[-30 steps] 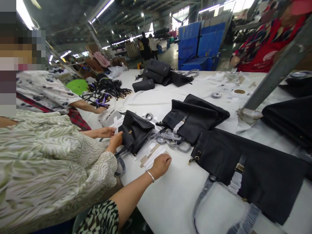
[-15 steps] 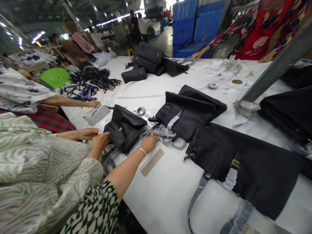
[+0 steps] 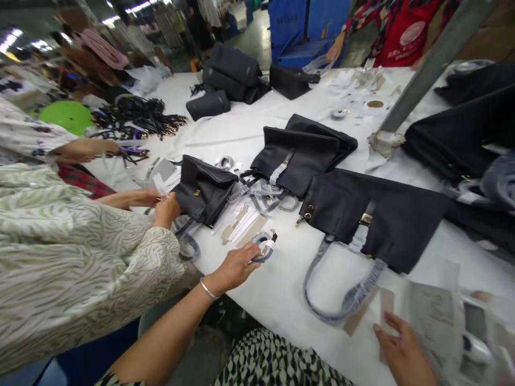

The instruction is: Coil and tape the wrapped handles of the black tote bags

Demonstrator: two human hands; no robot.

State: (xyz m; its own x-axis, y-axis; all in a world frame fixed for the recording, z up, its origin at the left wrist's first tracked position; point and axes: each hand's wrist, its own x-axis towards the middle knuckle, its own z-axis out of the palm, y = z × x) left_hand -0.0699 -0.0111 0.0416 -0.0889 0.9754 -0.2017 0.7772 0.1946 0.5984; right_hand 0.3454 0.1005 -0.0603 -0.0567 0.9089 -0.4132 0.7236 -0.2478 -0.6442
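Note:
My left hand [image 3: 235, 267], with a bracelet at the wrist, is closed on a coiled strap [image 3: 263, 247] in clear wrap with gold metal ends, just over the table's near edge. At the lower right my right hand [image 3: 404, 348] lies low over the table, fingers apart, by a narrow brown card strip [image 3: 387, 301]. Whether its fingertips touch the strip I cannot tell. Between my hands lies a flat black bag [image 3: 386, 214], its plastic-wrapped handle [image 3: 341, 313] looping toward me. A second black bag [image 3: 298, 161] with a wrapped buckle tab rests behind it.
To the left, a co-worker's hand [image 3: 167, 210] is at a smaller black bag [image 3: 205, 190]. Card pieces [image 3: 245, 225] lie beyond my left hand. A slanted metal post [image 3: 434, 67] rises at the right. Plastic bags [image 3: 478, 332] sit at the lower right.
My left hand has drawn back toward me from the heap of wrapped straps, now with one coil. My right hand has come into view at the lower right. The view has shifted.

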